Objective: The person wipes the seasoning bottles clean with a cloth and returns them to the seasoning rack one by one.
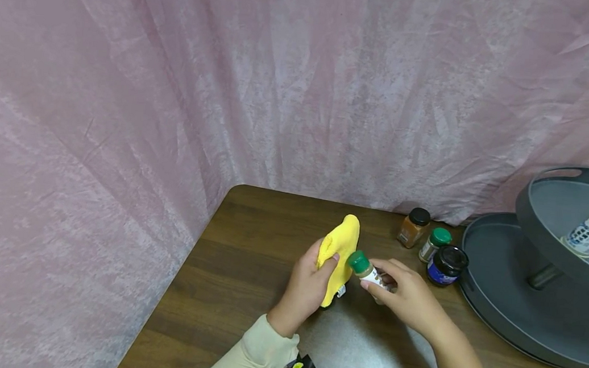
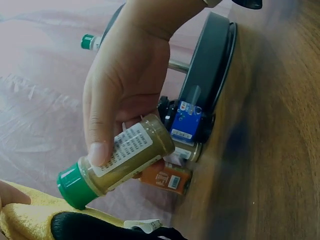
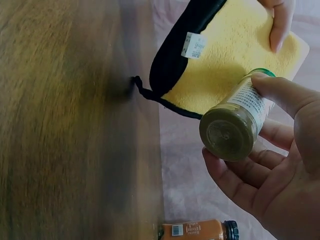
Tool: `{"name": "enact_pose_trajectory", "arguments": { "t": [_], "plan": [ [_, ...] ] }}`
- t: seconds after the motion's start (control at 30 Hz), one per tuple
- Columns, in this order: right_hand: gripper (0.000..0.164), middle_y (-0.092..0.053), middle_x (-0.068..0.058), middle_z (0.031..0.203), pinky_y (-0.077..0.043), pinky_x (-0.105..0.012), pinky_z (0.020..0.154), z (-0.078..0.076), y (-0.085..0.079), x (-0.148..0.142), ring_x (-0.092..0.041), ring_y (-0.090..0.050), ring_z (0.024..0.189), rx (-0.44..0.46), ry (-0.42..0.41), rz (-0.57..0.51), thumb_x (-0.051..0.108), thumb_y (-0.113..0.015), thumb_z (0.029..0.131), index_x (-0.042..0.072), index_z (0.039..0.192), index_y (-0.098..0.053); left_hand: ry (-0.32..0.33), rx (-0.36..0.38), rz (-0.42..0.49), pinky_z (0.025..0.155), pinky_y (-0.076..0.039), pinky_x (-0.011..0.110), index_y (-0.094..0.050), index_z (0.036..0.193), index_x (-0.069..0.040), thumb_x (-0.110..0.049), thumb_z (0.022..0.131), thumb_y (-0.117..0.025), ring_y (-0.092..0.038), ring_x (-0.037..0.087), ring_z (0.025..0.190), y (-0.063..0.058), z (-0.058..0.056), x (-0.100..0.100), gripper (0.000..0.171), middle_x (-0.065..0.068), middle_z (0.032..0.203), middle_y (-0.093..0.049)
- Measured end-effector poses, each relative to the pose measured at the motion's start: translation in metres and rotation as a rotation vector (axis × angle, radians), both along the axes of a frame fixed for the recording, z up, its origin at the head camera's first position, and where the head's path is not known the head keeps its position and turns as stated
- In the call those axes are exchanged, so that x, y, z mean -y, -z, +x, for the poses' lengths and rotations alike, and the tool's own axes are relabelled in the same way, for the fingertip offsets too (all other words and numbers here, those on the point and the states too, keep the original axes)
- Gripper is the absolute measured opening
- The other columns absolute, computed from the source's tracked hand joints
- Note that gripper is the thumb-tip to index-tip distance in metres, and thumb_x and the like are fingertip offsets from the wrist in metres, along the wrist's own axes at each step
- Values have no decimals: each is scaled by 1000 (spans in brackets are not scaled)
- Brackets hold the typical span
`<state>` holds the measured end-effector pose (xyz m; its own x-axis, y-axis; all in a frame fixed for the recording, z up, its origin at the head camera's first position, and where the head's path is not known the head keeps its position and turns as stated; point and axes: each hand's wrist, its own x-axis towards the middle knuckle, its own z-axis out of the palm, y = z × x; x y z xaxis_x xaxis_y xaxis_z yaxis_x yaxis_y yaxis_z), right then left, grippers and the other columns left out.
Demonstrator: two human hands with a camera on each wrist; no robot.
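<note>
Gripping fuzzy yellow black-edged cloth in curled left hand, pinching cylindrical green-capped clear bottle, at cloth's three o'clock, in half-closed right hand, better wipe gently.

A brown, wood-grained desk is showing its rounded far-left corner, and a pale sheen is spreading over its near part. Toward the far edge, an orange-brown jar with a black lid is standing, a small green-capped jar is standing near it, and a dark, blue-labelled jar is sitting closer in. Farther right, a grey two-tier stand is resting on its round lower tray.
</note>
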<state>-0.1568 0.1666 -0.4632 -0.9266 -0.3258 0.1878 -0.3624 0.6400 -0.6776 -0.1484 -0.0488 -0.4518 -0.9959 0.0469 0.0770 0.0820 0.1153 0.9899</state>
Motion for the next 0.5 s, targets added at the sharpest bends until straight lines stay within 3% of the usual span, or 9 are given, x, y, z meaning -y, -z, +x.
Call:
{"name": "enact_pose_trajectory", "arguments": {
  "t": [0.5],
  "plan": [
    [38,-65,5,100,-52,-22,67,0,1,3,-9,-58,81,-1,45,-42,39,-74,92,20,124,-69,51,-45,-110,85,-60,33,-57,140,-15,-14,101,-58,-72,26,102,1,2,-1,40,13,122,-70]
  ]
}}
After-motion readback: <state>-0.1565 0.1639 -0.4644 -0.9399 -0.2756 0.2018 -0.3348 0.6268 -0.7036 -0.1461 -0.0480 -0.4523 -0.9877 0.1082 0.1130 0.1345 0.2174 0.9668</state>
